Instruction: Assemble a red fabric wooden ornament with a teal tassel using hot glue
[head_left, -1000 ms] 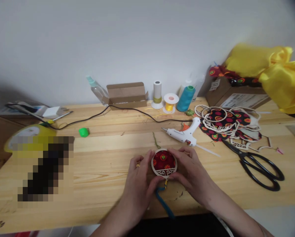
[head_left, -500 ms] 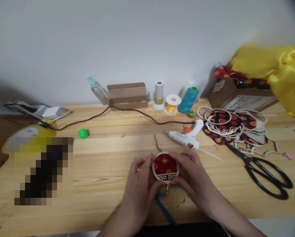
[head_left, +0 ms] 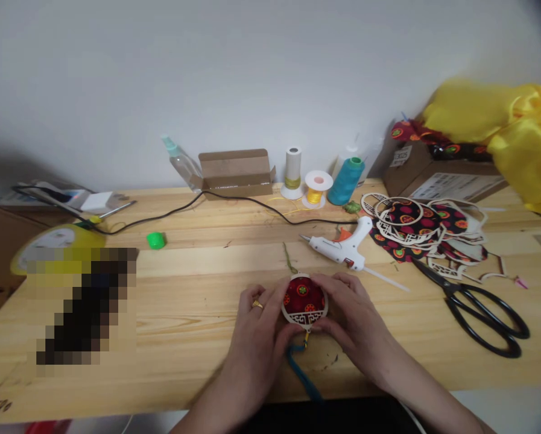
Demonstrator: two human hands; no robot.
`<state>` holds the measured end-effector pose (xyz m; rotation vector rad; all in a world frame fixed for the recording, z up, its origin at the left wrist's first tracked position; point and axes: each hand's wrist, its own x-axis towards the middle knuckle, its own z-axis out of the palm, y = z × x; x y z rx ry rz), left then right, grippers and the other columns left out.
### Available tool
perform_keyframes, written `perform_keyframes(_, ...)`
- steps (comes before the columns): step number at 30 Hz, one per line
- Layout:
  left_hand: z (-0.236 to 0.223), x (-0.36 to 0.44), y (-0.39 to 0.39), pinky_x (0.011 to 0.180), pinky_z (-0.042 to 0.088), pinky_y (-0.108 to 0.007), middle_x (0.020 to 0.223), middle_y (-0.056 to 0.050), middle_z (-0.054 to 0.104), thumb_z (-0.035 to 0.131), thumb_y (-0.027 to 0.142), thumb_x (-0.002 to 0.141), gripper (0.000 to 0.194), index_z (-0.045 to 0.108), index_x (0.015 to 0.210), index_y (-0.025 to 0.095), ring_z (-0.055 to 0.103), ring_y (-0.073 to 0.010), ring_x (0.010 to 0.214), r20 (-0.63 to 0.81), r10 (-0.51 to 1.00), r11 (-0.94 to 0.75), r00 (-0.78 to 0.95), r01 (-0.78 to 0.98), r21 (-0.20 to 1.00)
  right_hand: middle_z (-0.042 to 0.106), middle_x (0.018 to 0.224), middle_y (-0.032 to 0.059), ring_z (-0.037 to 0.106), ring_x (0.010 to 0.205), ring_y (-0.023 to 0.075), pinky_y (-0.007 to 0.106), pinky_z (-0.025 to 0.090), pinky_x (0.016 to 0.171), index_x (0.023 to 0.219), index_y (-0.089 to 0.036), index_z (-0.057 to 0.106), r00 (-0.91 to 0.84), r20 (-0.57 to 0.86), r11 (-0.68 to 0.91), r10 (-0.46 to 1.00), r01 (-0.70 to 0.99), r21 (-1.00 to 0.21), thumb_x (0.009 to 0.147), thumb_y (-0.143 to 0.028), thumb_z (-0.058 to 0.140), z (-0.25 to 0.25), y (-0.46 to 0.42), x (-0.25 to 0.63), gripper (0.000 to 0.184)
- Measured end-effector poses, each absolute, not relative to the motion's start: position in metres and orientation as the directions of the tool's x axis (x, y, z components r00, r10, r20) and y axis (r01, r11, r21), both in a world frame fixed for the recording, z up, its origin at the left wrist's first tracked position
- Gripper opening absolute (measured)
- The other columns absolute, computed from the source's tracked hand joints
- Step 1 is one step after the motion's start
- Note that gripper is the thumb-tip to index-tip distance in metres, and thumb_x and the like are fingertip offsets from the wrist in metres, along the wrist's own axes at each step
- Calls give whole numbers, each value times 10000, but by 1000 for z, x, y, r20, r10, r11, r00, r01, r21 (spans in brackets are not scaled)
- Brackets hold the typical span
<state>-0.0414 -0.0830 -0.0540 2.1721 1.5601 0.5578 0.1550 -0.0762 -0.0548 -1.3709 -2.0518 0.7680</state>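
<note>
Between my hands, near the front of the table, is a round pendant (head_left: 304, 299) with a pale wooden rim, dark red patterned fabric and a fretwork panel at its lower edge. My left hand (head_left: 262, 325) grips its left side, a ring on one finger. On the right side, my right hand (head_left: 352, 319) holds the rim with thumb and fingers. A green cord (head_left: 290, 259) runs from the top. From the bottom, a yellow knot leads to a blue tassel (head_left: 303, 375) that hangs toward the table's front edge.
A white glue gun (head_left: 342, 244) lies beyond my right hand, black scissors (head_left: 482, 313) farther right. Fabric pieces and wooden frames (head_left: 410, 223) are piled behind. Thread spools (head_left: 318, 190), an open cardboard box (head_left: 236, 172) and a spray bottle (head_left: 182, 163) line the wall. A green cap (head_left: 156, 240) sits left.
Both hands keep their hold on the pendant, which stays almost in place. The camera view has shifted slightly.
</note>
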Motion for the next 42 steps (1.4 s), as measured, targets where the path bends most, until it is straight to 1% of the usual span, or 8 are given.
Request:
perform_keyframes(3, -49, -40, -78, 982, 377, -468, 1279, -58, 561, 636, 164, 788, 569, 434, 1316, 227, 423, -276, 1106, 86, 935, -341, 343, 809, 478, 550, 1228, 48, 388, 1122, 241, 424, 383, 976, 1307, -271, 385, -332, 135, 322, 934, 611, -723, 815, -203, 629, -53, -76, 154, 554)
perform_keyframes(6, -43, -37, -73, 988, 362, -483, 1295, -70, 548, 648, 184, 777, 532, 486, 1284, 207, 420, -297, 1132, 9, 939, -315, 344, 850, 422, 560, 1216, 48, 406, 1096, 239, 426, 400, 960, 1301, -272, 393, -329, 150, 330, 932, 602, -728, 809, -193, 634, -51, -76, 153, 553)
perform_keyframes(10, -32, -33, -68, 989, 349, -497, 1339, -73, 509, 620, 232, 801, 539, 462, 1316, 205, 396, -322, 1181, -114, 930, -294, 351, 891, 347, 564, 1216, 58, 409, 1108, 237, 430, 406, 966, 1304, -253, 404, -332, 161, 341, 929, 607, -718, 795, -154, 637, -51, -75, 152, 568)
perform_keyframes(16, -21, -32, -67, 976, 354, -481, 1387, -69, 455, 557, 256, 838, 581, 372, 1387, 217, 341, -336, 1218, -182, 909, -319, 375, 907, 275, 537, 1275, 109, 380, 1174, 270, 476, 364, 1017, 1325, -154, 425, -386, 125, 376, 914, 693, -615, 747, -107, 671, -44, -69, 149, 630)
perform_keyframes(24, -17, -33, -66, 952, 347, -494, 1373, -77, 467, 512, 255, 848, 546, 388, 1377, 202, 325, -349, 1213, -153, 898, -371, 413, 897, 241, 498, 1276, 95, 382, 1176, 283, 494, 378, 998, 1311, -196, 451, -467, 35, 415, 884, 747, -520, 747, -152, 674, -32, -60, 148, 608)
perform_keyframes(29, -14, -34, -66, 946, 345, -497, 1371, -78, 468, 511, 266, 854, 522, 405, 1361, 195, 343, -350, 1200, -152, 890, -388, 429, 890, 242, 500, 1245, 93, 393, 1167, 287, 508, 401, 964, 1320, -232, 429, -509, 34, 461, 860, 747, -479, 757, -159, 663, -31, -57, 149, 615)
perform_keyframes(37, -16, -35, -63, 950, 323, -497, 1391, -71, 447, 550, 278, 840, 532, 413, 1349, 214, 333, -348, 1211, -138, 888, -401, 439, 885, 236, 495, 1291, 101, 360, 1209, 343, 545, 365, 990, 1279, -196, 476, -533, 74, 524, 843, 782, -338, 706, -214, 738, -30, -53, 146, 630)
perform_keyframes(42, -18, -35, -63, 931, 326, -490, 1372, -76, 466, 555, 275, 833, 529, 419, 1341, 212, 350, -345, 1192, -130, 884, -414, 449, 881, 230, 502, 1294, 111, 358, 1229, 351, 576, 357, 984, 1261, -194, 498, -513, 80, 510, 855, 799, -318, 719, -201, 726, -28, -54, 145, 588)
